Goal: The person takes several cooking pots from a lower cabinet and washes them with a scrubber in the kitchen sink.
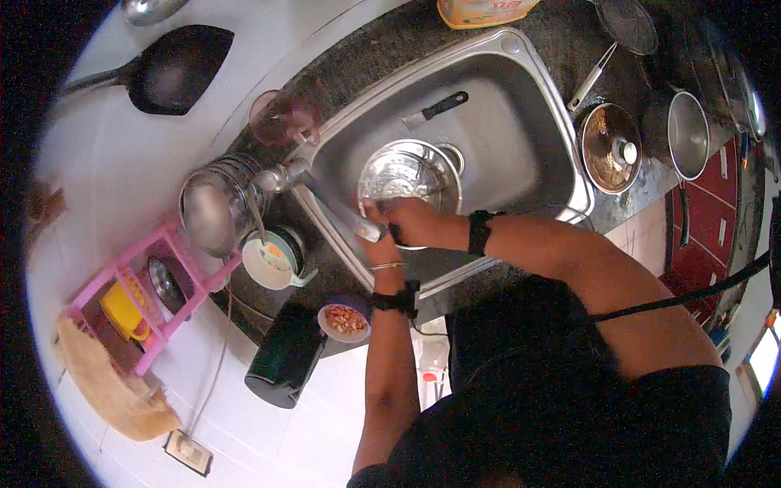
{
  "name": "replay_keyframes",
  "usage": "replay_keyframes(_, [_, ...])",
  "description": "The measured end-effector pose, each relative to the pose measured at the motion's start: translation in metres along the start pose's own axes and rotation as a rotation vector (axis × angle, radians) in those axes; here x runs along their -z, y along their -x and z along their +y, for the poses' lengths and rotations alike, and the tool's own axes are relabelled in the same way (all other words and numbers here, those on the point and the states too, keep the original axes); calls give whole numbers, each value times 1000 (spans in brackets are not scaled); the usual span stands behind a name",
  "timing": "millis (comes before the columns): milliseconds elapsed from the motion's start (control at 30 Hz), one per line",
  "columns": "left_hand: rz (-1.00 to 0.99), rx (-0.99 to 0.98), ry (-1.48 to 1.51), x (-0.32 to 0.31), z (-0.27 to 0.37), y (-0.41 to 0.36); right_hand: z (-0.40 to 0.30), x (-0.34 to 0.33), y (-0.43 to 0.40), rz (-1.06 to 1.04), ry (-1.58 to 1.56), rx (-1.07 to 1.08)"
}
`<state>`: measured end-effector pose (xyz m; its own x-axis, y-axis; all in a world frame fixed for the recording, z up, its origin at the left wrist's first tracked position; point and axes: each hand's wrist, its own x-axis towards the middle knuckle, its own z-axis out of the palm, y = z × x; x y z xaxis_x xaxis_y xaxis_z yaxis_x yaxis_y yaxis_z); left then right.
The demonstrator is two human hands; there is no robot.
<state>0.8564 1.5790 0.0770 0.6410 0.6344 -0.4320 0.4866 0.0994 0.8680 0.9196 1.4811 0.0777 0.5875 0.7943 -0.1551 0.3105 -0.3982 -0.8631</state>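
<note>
Both my hands are together below the faucet (341, 210), over the near left rim of a shiny metal bowl (410, 168) in the steel sink (506, 140). My left hand (379, 239) is partly covered by the faucet's spout. My right hand (410, 221) lies against it, with its fingers bent. Blur and overlap hide whether either hand holds anything. Behind the bowl, a black-handled knife with a short, broad blade (436, 110) lies on the sink floor. The drain shows partly at the bowl's right edge.
A glass lid (612, 149), a saucepan (689, 135) and a mesh strainer (625, 27) are right of the sink. On the left stand stacked metal bowls (210, 213), a pale green cup (268, 262), a small bowl of chopped pieces (345, 323) and a pink rack (155, 335).
</note>
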Motion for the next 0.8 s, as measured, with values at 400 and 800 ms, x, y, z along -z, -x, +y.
replay_keyframes(400, [-17, 25, 147, -11, 19, 6, 13, 10, 18, 329, 208, 297])
replay_keyframes(800, [17, -14, 61, -18, 53, 18, 40, 21, 13, 32, 245, -265])
